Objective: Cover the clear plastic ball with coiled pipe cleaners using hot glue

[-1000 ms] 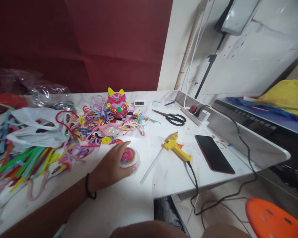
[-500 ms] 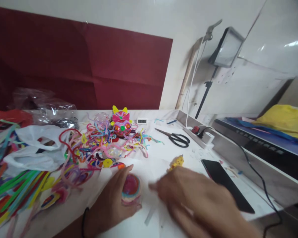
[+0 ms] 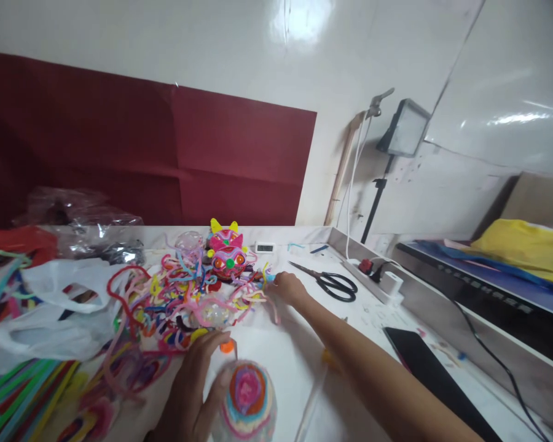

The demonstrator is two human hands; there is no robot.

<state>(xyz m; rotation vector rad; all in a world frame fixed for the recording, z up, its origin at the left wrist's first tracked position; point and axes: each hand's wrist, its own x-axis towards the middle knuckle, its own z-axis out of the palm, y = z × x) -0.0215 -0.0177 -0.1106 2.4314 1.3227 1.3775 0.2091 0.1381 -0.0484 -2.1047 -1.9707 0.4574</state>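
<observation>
A round, see-through ball [image 3: 246, 393] with rings of pink, orange, blue and cream fuzzy strip stands on white paper near the front. My left hand [image 3: 196, 383] curves at its left side. The thumb lies against or very close to the ball, and the fingers are apart from it. Farther off, my right hand [image 3: 288, 287] is at the right edge of a heap of pipe cleaner pieces [image 3: 166, 313], fingers closed beside light-blue bits. What they pinch is too small to make out. A pink and yellow animal-face figure [image 3: 228, 255] stands behind the heap.
Black-handled scissors [image 3: 336, 285] lie right of my right hand. A black phone [image 3: 435, 374] is on the table's right side, near a power strip [image 3: 373, 279]. White plastic bags [image 3: 69, 276] and straight pipe cleaners [image 3: 23, 393] lie at left. My forearm partly covers something yellow.
My right hand has gone from beside the ball to the far heap. My left hand has loosened around the ball, whose ringed side shows more. The view has tilted up.
</observation>
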